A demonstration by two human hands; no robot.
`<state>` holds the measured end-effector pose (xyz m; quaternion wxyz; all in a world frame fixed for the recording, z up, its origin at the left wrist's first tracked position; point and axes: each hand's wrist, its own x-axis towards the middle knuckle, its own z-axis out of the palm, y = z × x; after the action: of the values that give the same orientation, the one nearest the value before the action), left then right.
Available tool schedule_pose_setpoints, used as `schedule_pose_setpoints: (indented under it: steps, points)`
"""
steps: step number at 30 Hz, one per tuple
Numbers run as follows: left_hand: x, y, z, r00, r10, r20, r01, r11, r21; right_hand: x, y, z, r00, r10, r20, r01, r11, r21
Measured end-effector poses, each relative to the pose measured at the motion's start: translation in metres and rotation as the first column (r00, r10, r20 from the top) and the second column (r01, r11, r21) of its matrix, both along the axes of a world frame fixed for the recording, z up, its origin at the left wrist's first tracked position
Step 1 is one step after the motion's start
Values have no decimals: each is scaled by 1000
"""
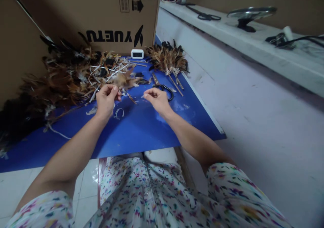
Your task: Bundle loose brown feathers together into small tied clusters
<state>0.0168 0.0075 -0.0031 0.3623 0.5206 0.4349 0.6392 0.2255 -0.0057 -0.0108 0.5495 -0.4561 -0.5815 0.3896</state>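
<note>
Left hand [108, 98] and right hand [157, 100] pinch narrowly mid-frame, contents unclear; scissors [157, 83] lie behind the right, feathers [63, 81] crowd frame left, a digital clock [137, 54] sits upper centre.

We can't read the white clock [137, 54] — too blurred. The left edge cuts our dark feathers [19, 111].

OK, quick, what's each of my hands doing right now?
Left hand: closed in a pinch beside brown feathers; any hold can't be told.
Right hand: closed in a pinch by a thin pale strip; hold unclear.
</note>
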Motion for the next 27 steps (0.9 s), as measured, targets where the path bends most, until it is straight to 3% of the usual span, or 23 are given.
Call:
schedule_pose_setpoints:
  steps: [3, 7, 14, 19, 22, 24, 25, 27]
  points:
    - [-4, 5, 2, 983, 3, 186, 16, 995, -100, -4, 7, -8, 954, 70, 290, -86, 995, 44]
    - [-7, 6, 4, 955, -10, 296, 61, 985, -164, -17, 18, -8, 800, 104, 591, -173, 983, 60]
    - [-9, 8, -1, 929, -65, 365, 140, 973, -182, -52, 44, 8, 544, 67, 837, -92, 996, -20]
    - [-5, 6, 2, 907, -40, 420, 144, 965, -217, -63, 42, 12, 345, 83, 935, -59, 996, -66]
    - [-2, 4, 5, 900, -24, 436, 144, 959, -244, -62, 38, 13, 327, 97, 940, -84, 994, -73]
    - [-1, 3, 5, 902, -15, 432, 144, 953, -267, -57, 35, 13, 358, 94, 929, -99, 993, -62]
    - [-1, 3, 5, 905, -14, 424, 143, 951, -274, -53, 34, 13, 397, 95, 913, -106, 993, -57]
    - [-1, 2, 3, 916, -18, 402, 139, 952, -274, -44, 30, 14, 586, 118, 801, -114, 991, -62]
